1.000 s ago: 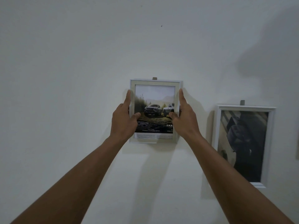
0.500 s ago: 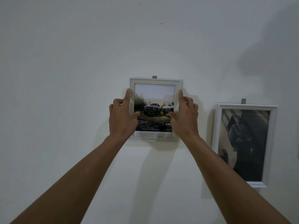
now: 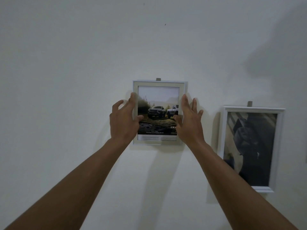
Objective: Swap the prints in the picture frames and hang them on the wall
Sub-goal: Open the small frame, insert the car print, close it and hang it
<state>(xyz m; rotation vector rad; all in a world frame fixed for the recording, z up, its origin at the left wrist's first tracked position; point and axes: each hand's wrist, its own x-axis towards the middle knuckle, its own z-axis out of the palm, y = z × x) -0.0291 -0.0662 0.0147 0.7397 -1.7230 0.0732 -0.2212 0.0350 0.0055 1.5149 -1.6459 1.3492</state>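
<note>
A person's two bare arms reach up to a pale wall (image 3: pixel 66 80), where a small light-bordered picture frame (image 3: pixel 159 83) hangs upright between the hands. The frame sits flat against the wall, and a small grey tab (image 3: pixel 158 79) shows above the middle of its top edge. Its print (image 3: pixel 158 103) shows two pickup trucks on rough ground under a pale sky, with lines of small text along the bottom.

The left hand (image 3: pixel 123 123) lies at the frame's left side. Its forefinger runs up along the left edge, its thumb rests on the front over the print's lower left, and its other fingers are loosely bent off to the side, away from the frame. The right hand (image 3: pixel 189 123) mirrors it on the right side, with the forefinger up along the right edge, the thumb on the front over the print's lower right, and the remaining fingers straight and fanned against the wall just beside the frame. Neither hand clasps the frame; both are slack and spread, touching it only lightly at the edges and front.

To the right, and set lower on the wall, hangs a larger white picture frame (image 3: pixel 224 130), well apart from the hands. It holds a dark grey print (image 3: pixel 252 146), too dim to make out, and has its own grey tab (image 3: pixel 249 103) above the top edge. A small dark speck (image 3: pixel 165 24) marks the wall high above the smaller frame.
</note>
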